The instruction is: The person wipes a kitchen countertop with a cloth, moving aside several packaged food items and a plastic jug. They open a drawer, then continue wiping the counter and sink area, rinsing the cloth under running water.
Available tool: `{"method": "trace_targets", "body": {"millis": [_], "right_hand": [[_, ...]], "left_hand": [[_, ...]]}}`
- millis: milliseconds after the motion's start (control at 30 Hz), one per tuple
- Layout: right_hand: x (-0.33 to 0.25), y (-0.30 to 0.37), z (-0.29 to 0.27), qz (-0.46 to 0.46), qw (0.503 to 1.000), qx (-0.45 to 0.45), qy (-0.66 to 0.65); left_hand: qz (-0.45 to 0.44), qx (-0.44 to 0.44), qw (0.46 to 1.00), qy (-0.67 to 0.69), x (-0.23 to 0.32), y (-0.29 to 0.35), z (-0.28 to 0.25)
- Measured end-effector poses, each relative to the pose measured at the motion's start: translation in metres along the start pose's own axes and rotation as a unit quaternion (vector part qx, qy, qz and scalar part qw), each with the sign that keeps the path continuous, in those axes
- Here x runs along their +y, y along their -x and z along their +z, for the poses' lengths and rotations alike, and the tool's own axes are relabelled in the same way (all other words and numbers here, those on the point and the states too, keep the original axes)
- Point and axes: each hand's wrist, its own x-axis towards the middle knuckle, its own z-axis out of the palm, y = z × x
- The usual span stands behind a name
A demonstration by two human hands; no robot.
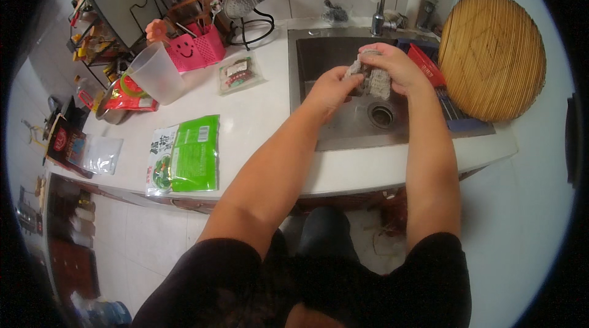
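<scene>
Over the metal sink (343, 140), both my hands grip a crumpled, greyish dishcloth (378, 85). My left hand (332, 90) is closed on its left side, thumb on top. From the upper right, my right hand (394, 68) wraps round the other part, and a fold of cloth hangs below its fingers. The round drain (381, 115) lies below the cloth. Behind my hands stands the faucet (378, 18); I cannot make out running water.
A round slatted wooden board (494, 55) leans at the sink's right, beside a blue rack (464, 124) and a red item (426, 64). On the counter left lie a green-and-white food bag (195, 154), a clear packet (238, 74), a plastic jug (157, 74) and a pink basket (195, 49).
</scene>
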Motion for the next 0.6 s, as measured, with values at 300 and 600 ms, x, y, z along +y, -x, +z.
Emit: {"method": "trace_targets", "body": {"millis": [300, 600], "right_hand": [[0.0, -0.003, -0.003, -0.02, 0.994, 0.005, 0.112], [-0.002, 0.008, 0.005, 0.135, 0.975, -0.145, 0.104]], "left_hand": [[-0.092, -0.045, 0.993, 0.059, -0.005, -0.004, -0.006], [0.006, 0.063, 0.894, 0.443, 0.001, -0.017, -0.016]]}}
